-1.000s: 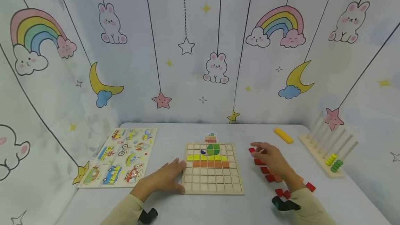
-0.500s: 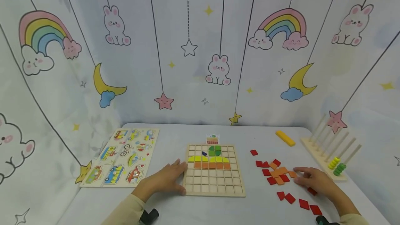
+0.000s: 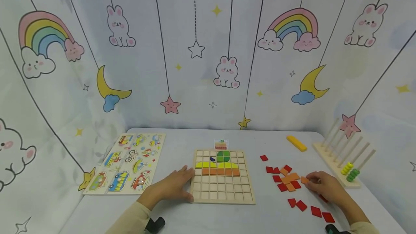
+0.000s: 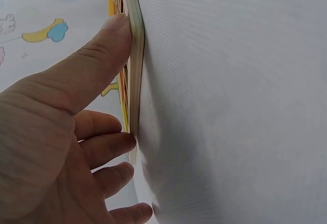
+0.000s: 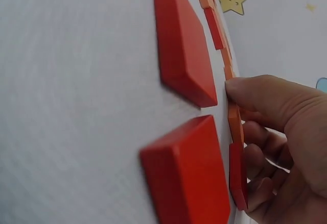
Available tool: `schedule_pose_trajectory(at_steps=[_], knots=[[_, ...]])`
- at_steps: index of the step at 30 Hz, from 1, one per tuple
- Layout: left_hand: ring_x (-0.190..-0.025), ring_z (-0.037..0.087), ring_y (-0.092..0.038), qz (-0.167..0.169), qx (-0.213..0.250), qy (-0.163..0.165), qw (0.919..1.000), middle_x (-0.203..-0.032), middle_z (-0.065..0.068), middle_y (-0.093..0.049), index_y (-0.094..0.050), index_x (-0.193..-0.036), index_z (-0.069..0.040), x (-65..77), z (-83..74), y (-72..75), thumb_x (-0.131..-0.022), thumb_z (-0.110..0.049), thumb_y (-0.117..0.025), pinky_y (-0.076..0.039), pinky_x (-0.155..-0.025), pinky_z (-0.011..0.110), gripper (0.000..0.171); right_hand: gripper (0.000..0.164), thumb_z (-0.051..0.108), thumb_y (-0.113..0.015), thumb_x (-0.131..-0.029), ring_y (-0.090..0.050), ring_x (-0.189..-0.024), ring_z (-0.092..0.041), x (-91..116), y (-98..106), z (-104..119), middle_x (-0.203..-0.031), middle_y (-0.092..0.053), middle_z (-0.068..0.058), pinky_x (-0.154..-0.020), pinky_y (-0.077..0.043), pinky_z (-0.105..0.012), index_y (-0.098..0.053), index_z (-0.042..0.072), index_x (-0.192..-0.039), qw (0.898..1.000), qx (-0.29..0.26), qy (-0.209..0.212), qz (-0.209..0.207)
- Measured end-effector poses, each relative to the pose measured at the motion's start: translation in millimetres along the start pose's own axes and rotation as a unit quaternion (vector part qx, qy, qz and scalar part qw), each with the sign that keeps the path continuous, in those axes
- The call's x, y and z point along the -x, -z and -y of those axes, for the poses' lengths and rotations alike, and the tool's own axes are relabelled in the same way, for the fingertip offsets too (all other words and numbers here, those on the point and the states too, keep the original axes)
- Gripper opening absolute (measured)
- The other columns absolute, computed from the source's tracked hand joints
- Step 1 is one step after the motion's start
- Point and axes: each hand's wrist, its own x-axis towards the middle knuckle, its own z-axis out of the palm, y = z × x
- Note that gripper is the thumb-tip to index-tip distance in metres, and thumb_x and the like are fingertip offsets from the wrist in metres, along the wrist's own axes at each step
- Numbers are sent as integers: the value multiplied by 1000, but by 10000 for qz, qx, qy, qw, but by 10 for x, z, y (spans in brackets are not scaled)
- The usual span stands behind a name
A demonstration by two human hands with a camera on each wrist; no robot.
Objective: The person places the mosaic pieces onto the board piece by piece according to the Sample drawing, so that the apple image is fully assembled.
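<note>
My left hand [image 3: 172, 185] rests against the left edge of a wooden grid board [image 3: 222, 187], its thumb near the front corner. In the left wrist view, the thumb [image 4: 104, 48] lies along the board's edge [image 4: 136, 66], fingers farther back. Green, yellow, orange and dark blue pieces fill some upper cells. At the right, my right hand [image 3: 326, 187] pinches an orange tile [image 3: 304, 180] at the table. The right wrist view shows the thumb [image 5: 265, 96] at the orange tiles, with red tiles [image 5: 186, 45] in the foreground.
Red and orange tiles [image 3: 290, 178] lie scattered right of the board. A small picture card [image 3: 221, 144] lies behind it. A vehicle puzzle [image 3: 130, 161] stands left. At the far right are a yellow bar [image 3: 296, 143] and a peg rack [image 3: 336, 165] with beads.
My right hand has moved right and toward me, from above the red tiles to the orange tile, and its fingers have closed on it. My left hand stays at the board.
</note>
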Motion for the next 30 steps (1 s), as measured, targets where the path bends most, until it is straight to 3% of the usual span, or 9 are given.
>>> schedule_pose_trajectory(at_steps=[7, 12, 16, 21, 27, 30], knots=[[-153, 37, -28, 8, 23, -29, 10000, -160, 13, -42, -41, -155, -5, -8, 13, 0, -77, -49, -85, -28, -121, 61, 100, 61, 51, -72, -91, -56, -80, -19, -20, 16, 41, -98, -63, -7, -63, -54, -29, -67, -2, -121, 9998, 58, 10, -207], [-153, 36, -28, -5, 15, -3, 10000, -160, 12, -42, -41, -155, -6, -12, 25, -3, -77, -49, -85, -27, -121, 60, 99, 58, 49, -69, -95, -57, -88, -21, -69, 20, 283, -103, -66, -8, -67, -52, -24, -67, -1, -123, 9971, 18, 502, -570], [-153, 37, -28, -21, 19, -21, 10000, -160, 13, -43, -41, -155, -5, -9, 23, -9, -77, -48, -86, -28, -121, 60, 100, 52, 44, -69, -96, -61, -93, -22, -143, -23, 618, -106, -69, -7, -72, -56, -26, -67, 1, -124, 9923, -543, 961, -565], [-153, 37, -28, -27, 19, -33, 10000, -160, 14, -42, -41, -155, -5, -1, 13, 1, -77, -47, -86, -28, -121, 61, 99, 53, 46, -70, -95, -63, -97, -24, -311, -180, 1053, -109, -69, -8, -79, -60, -32, -65, 4, -126, 9834, -1342, 1174, -338], [-153, 38, -27, -36, 102, -47, 9999, -160, 14, -41, -41, -155, -5, 2, 26, 2, -76, -48, -86, -27, -121, 61, 100, 42, 42, -73, -94, -57, -97, -22, -485, -496, 1689, -109, -67, -3, -76, -54, -29, -70, 10, -121, 9758, -1329, 1727, -176], [-153, 37, -27, -31, 127, -54, 9999, -160, 14, -41, -41, -155, -6, -15, 37, -13, -75, -49, -86, -27, -121, 62, 101, 30, 34, -76, -93, -55, -90, -19, -542, -722, 2010, -98, -64, 1, -70, -50, -26, -75, 13, -114, 9685, -1174, 2195, -72]])
